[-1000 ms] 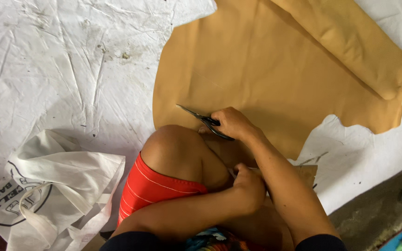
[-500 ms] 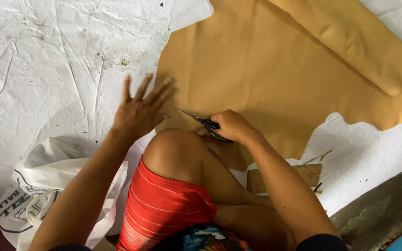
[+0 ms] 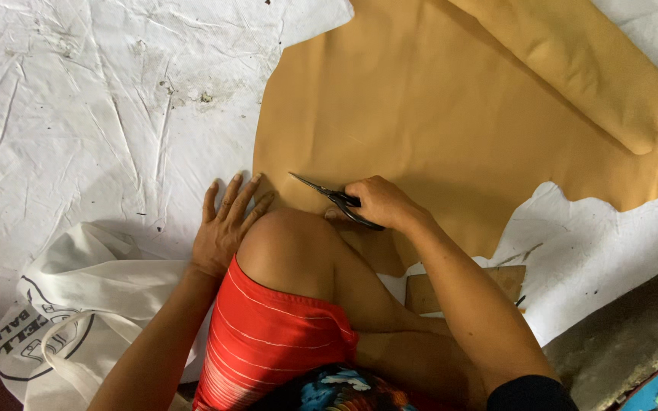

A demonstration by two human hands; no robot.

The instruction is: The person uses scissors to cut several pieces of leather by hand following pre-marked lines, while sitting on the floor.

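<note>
Right hand [image 3: 382, 204] clamped on scissors [image 3: 329, 196], blades pointing left across tan leather sheet [image 3: 436, 114]; left hand [image 3: 226, 228] flat, fingers apart, pressing sheet edge just left of blade tips.

Crumpled white plastic sheet [image 3: 78, 99] spread over the floor, creased and speckled with dark marks. Bare grey floor [image 3: 618, 342] showing at the lower right edge. White cloth bag [image 3: 70, 304] lying at the lower left. Soft, even light, faint shadows.
</note>
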